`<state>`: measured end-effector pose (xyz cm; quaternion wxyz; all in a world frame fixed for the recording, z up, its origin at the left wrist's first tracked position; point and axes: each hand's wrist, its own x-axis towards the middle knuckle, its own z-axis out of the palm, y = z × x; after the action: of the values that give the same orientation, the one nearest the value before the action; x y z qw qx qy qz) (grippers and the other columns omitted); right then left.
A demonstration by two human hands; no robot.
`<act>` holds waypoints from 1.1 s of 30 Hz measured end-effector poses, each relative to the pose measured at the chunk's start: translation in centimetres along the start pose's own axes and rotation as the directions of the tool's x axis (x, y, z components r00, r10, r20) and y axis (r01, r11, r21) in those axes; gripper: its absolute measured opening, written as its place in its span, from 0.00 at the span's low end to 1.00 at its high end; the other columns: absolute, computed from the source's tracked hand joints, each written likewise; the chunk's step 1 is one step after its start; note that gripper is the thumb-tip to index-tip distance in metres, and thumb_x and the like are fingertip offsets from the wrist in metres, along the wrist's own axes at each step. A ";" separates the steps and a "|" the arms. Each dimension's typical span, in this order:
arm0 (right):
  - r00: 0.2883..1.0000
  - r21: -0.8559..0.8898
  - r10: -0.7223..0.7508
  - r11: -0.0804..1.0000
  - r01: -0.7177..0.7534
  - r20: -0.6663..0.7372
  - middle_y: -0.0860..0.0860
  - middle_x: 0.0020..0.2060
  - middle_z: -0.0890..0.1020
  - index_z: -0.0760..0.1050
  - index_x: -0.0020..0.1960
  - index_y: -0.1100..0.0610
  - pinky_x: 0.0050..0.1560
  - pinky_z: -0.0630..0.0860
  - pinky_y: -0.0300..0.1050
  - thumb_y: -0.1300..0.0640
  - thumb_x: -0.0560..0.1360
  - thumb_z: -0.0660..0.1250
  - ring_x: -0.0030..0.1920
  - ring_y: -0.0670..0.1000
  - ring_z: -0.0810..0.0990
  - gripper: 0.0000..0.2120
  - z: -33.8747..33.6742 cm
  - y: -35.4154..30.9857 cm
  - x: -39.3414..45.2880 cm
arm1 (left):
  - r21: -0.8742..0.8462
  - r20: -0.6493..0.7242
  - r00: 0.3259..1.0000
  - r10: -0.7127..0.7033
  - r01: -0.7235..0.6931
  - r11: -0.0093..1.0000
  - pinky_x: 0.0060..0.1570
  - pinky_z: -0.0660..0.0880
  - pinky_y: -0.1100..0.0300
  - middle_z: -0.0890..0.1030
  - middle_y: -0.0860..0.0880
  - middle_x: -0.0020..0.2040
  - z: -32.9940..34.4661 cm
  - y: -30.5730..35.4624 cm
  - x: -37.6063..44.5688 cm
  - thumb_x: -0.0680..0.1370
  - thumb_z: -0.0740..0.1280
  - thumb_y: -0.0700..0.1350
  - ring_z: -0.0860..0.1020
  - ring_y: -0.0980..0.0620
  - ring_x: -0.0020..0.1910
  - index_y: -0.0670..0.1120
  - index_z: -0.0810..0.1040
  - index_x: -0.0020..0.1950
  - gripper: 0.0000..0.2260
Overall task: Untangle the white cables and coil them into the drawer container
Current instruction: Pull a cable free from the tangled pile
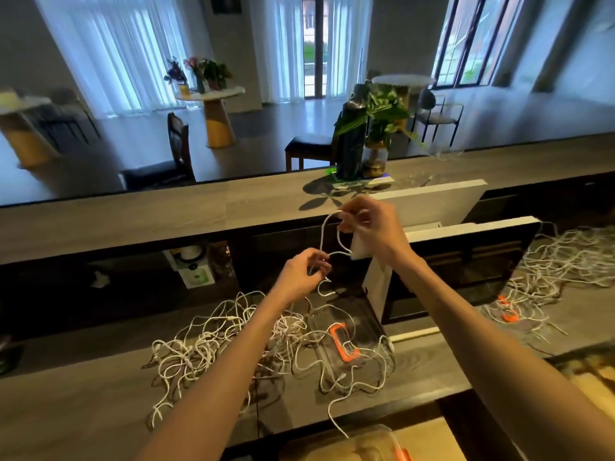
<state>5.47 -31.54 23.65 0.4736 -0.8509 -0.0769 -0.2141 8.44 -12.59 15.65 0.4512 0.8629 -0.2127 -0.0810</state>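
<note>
One white cable [324, 236] is stretched in the air between my hands. My right hand [369, 224] pinches its upper end above the counter. Lower and to the left, my left hand [304, 272] pinches the same cable, and loops hang down from it. A tangled heap of white cables [213, 347] lies on the grey worktop below my arms. A clear container with an orange latch [346, 341] sits in the heap with cables draped over it. Another clear container with an orange clip [352, 444] shows at the bottom edge.
A second heap of white cables [559, 264] lies at the right with orange-clipped clear pieces [507, 311]. White-backed screens [442, 201] stand behind my hands. A potted plant [376, 128] stands on the raised counter [166, 214]. Small boxes [196, 271] sit under that counter.
</note>
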 end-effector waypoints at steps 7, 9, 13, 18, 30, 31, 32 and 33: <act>0.973 0.083 0.089 0.994 -0.072 -0.214 0.49 0.44 0.85 0.80 0.56 0.61 0.46 0.85 0.40 0.62 0.80 0.70 0.42 0.43 0.87 0.06 -3.3 -1.8 2.6 | 0.208 0.045 0.978 -0.203 0.189 0.960 0.44 0.78 0.62 0.84 0.49 0.43 0.8 -6.3 -1.5 0.82 0.59 0.33 0.80 0.58 0.38 0.45 0.79 0.42 0.14; 0.959 0.097 0.120 0.990 -0.098 -0.258 0.47 0.43 0.84 0.80 0.56 0.61 0.44 0.84 0.38 0.63 0.80 0.70 0.41 0.42 0.87 0.05 -4.1 -1.7 2.9 | 0.270 0.046 0.965 -0.260 0.238 0.933 0.37 0.73 0.70 0.84 0.47 0.45 0.7 -8.5 -2.6 0.82 0.59 0.35 0.78 0.59 0.36 0.42 0.83 0.47 0.13; 0.952 0.116 0.154 0.985 -0.127 -0.265 0.50 0.42 0.85 0.81 0.54 0.61 0.43 0.85 0.41 0.62 0.80 0.71 0.39 0.47 0.88 0.04 -4.7 -1.0 2.6 | 0.255 -0.026 0.951 -0.307 0.303 0.918 0.50 0.79 0.55 0.85 0.50 0.41 -0.3 -11.3 -3.0 0.81 0.64 0.38 0.82 0.54 0.42 0.50 0.81 0.38 0.15; 0.975 0.035 0.219 0.975 -0.218 -0.028 0.55 0.43 0.86 0.82 0.53 0.58 0.41 0.85 0.42 0.59 0.77 0.74 0.37 0.50 0.87 0.05 -4.2 0.3 1.1 | -0.053 -0.321 0.918 -0.232 0.227 0.973 0.42 0.79 0.56 0.84 0.48 0.35 -3.8 -7.4 -1.4 0.83 0.63 0.38 0.84 0.47 0.39 0.46 0.81 0.45 0.10; 0.977 0.039 0.108 0.992 -0.117 0.185 0.51 0.47 0.86 0.74 0.71 0.50 0.40 0.82 0.36 0.59 0.77 0.74 0.45 0.45 0.87 0.24 -0.9 -1.7 0.6 | -0.145 -0.400 0.911 0.105 -0.176 0.974 0.39 0.80 0.61 0.83 0.46 0.42 -12.3 4.6 2.3 0.81 0.67 0.42 0.81 0.53 0.37 0.42 0.80 0.56 0.06; 0.980 0.038 0.076 0.996 -0.084 0.186 0.51 0.47 0.86 0.71 0.74 0.48 0.42 0.83 0.38 0.59 0.77 0.74 0.46 0.47 0.87 0.28 -0.6 -2.0 0.9 | -0.101 -0.323 0.935 0.145 -0.187 0.977 0.39 0.80 0.61 0.84 0.46 0.41 -12.3 5.1 2.3 0.80 0.68 0.43 0.81 0.54 0.36 0.42 0.80 0.56 0.06; 0.981 0.023 0.046 0.998 -0.051 0.191 0.50 0.47 0.87 0.69 0.76 0.47 0.43 0.84 0.38 0.60 0.77 0.74 0.46 0.46 0.87 0.31 -0.3 -2.2 1.2 | -0.076 -0.240 0.955 0.172 -0.196 0.978 0.39 0.80 0.61 0.84 0.46 0.41 -12.0 5.6 2.4 0.80 0.69 0.42 0.81 0.55 0.36 0.42 0.81 0.55 0.06; 0.979 -0.001 0.020 1.000 -0.020 0.203 0.49 0.46 0.86 0.67 0.77 0.46 0.44 0.84 0.38 0.60 0.77 0.74 0.45 0.45 0.87 0.32 0.1 -2.5 1.5 | -0.060 -0.171 0.966 0.192 -0.204 0.977 0.39 0.80 0.62 0.84 0.46 0.41 -11.7 5.9 2.4 0.80 0.69 0.42 0.82 0.55 0.37 0.42 0.81 0.54 0.06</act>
<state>6.00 -30.24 26.14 0.4656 -0.8688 -0.1166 -0.1213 12.73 -7.87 27.36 0.5061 0.8230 -0.2565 0.0279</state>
